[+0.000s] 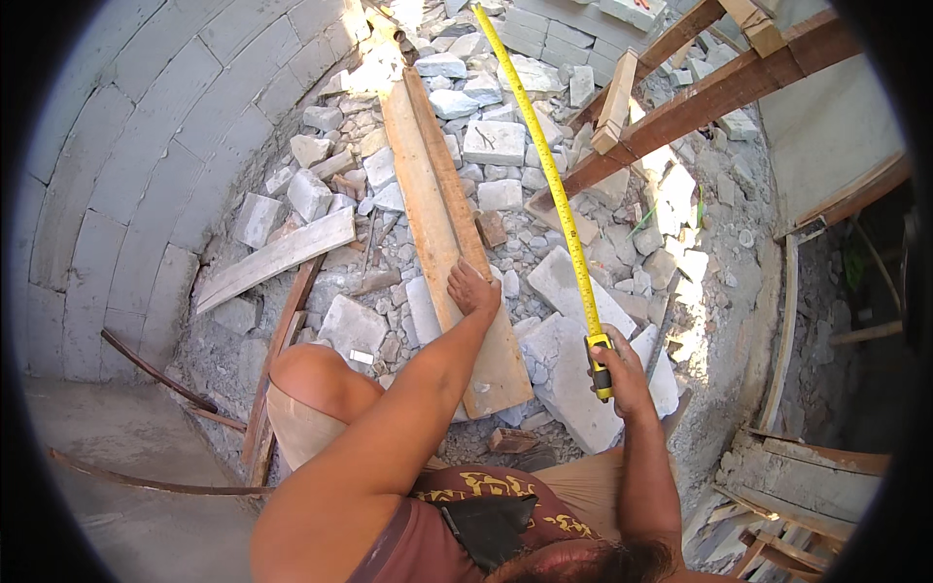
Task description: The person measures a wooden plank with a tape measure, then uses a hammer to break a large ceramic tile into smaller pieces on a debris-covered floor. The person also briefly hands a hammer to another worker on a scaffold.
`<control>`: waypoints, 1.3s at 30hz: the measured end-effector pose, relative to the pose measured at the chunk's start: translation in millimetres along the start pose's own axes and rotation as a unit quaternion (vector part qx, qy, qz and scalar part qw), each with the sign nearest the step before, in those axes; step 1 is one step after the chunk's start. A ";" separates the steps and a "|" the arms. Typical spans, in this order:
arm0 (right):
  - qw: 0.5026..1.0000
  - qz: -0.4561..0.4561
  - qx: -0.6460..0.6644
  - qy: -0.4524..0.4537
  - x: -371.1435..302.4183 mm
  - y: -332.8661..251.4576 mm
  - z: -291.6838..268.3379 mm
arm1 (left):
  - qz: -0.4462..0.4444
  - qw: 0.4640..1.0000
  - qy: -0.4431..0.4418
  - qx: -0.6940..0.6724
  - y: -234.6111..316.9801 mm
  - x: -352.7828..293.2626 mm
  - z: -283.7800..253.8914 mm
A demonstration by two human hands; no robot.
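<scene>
My right hand point(624, 371) is wrapped around a yellow and black tape measure point(597, 367). Its long yellow blade point(547, 160) stretches away from me toward the top of the view, slightly bowed, above the rubble and apart from the boards. My left hand point(474, 289) grips the raised inner edge of a long wooden plank point(428, 219), its fingers bent over the wood. This plank, with a narrower brown strip point(449, 175) along its right side, runs from near my knees to the far end.
Broken blocks point(494, 143) and gravel cover the ground. A grey block wall point(146, 146) rises at left. A whitish board point(277, 260) lies left of the plank. Brown timber beams point(709, 97) cross at upper right. Curved rods point(155, 369) stick out at lower left.
</scene>
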State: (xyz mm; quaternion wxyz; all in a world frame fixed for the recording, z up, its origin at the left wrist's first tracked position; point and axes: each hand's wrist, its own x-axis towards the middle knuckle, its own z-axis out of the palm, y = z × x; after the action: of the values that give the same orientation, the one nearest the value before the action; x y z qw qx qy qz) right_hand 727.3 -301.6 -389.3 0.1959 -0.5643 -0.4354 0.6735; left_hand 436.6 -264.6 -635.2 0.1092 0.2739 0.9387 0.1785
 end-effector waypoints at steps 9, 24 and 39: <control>0.993 0.059 0.002 -0.101 28.6 34.8 23.1 | 0.047 0.998 0.023 -0.015 -28.0 8.4 0.1; 0.986 0.079 0.051 -0.135 38.7 56.6 56.6 | 0.038 0.999 -0.014 -0.032 -20.3 12.7 -5.4; 0.991 0.053 0.038 -0.115 48.0 61.2 32.8 | 0.015 1.000 -0.014 -0.017 -4.8 38.6 2.7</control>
State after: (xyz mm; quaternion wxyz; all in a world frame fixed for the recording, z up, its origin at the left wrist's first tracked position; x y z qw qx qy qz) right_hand 697.0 -310.6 -467.6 0.1298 -0.4973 -0.3984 0.7597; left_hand 403.3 -246.3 -643.7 0.1241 0.2884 0.9298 0.1919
